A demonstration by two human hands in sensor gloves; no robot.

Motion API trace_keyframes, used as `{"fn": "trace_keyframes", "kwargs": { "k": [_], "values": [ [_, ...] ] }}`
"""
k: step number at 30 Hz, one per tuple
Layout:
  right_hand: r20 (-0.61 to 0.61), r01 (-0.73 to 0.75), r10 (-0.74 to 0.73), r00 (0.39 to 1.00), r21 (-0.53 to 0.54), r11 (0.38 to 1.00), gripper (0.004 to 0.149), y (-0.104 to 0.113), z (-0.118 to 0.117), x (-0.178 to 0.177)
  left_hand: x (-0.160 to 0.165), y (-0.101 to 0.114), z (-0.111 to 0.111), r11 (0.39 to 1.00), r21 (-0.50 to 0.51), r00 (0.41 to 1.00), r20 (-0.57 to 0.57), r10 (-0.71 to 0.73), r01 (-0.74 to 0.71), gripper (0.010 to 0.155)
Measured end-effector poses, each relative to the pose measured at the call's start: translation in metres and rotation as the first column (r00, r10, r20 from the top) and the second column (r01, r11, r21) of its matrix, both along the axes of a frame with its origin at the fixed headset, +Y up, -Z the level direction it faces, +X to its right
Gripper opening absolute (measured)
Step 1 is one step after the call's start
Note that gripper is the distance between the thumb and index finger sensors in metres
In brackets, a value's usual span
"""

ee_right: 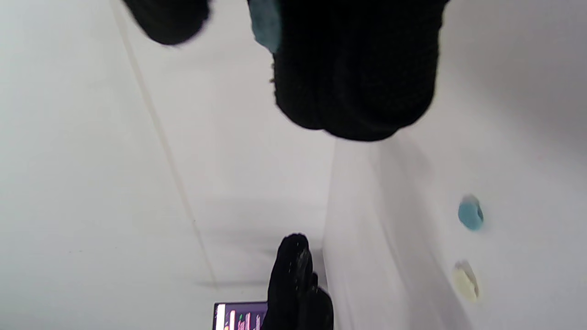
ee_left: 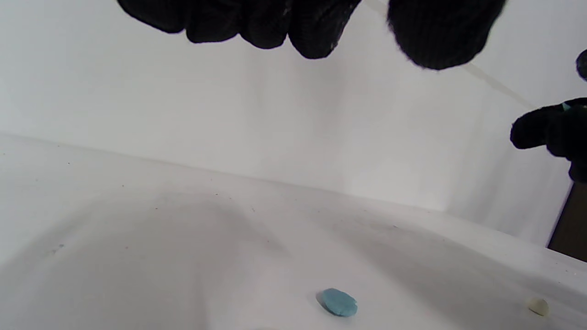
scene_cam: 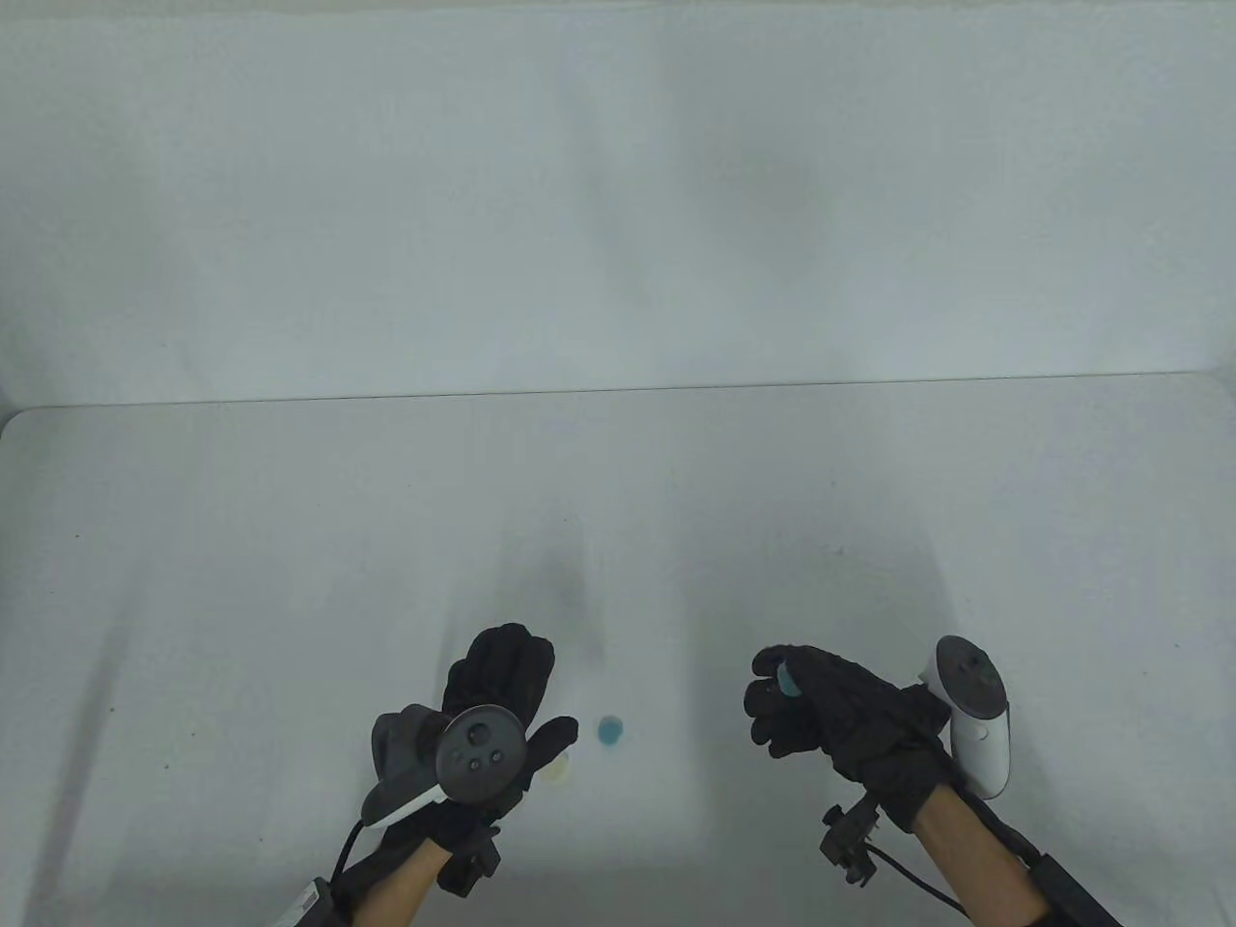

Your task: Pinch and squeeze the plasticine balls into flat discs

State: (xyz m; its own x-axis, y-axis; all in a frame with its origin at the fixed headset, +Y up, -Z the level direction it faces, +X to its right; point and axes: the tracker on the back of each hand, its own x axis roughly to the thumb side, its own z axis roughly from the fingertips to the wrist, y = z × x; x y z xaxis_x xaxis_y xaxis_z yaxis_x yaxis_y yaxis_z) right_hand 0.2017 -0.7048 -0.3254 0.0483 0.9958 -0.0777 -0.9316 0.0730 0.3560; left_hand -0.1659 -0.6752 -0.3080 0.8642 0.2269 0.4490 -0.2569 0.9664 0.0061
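Both hands wear black knitted gloves with a coarse weave. The right hand point(scene_cam: 821, 710) is held above the white table point(scene_cam: 290, 579), and its curled fingers and thumb pinch a small blue plasticine piece point(scene_cam: 789, 679); its shape is mostly hidden by the glove. The left hand point(scene_cam: 497, 695) hovers low over the table with its fingers relaxed and slightly bent, and it holds nothing. On the matte table surface, between the two hands, lies a flattened blue disc point(scene_cam: 611, 730) with a slightly uneven edge. Just beside the left thumb lies a pale cream disc point(scene_cam: 558, 770), also flat. A round dark tracker point(scene_cam: 480, 753) sits on the back of the left hand.
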Motion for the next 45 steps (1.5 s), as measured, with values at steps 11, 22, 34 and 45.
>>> {"fn": "trace_keyframes", "kwargs": {
  "k": [11,22,34,45],
  "values": [
    [0.119,-0.059,0.057,0.991,0.018,0.998,0.044,0.005,0.001,0.004,0.000,0.001,0.000,1.000,0.004,1.000,0.000,-0.002,0.002,0.078],
    [-0.004,0.014,-0.014,1.000,-0.017,1.000,0.076,-0.003,0.000,0.000,0.000,0.001,0.001,1.000,0.009,1.000,-0.001,-0.005,0.005,0.078],
    [0.099,-0.032,0.034,0.995,-0.023,0.999,0.048,-0.001,-0.001,0.003,0.000,0.000,0.001,1.000,0.003,1.000,-0.001,-0.009,0.009,0.078],
    [0.059,0.001,0.000,0.998,-0.018,1.000,0.061,-0.001,0.000,0.002,0.000,0.002,0.001,1.000,0.006,1.000,-0.002,-0.004,0.004,0.078]
  ]
}}
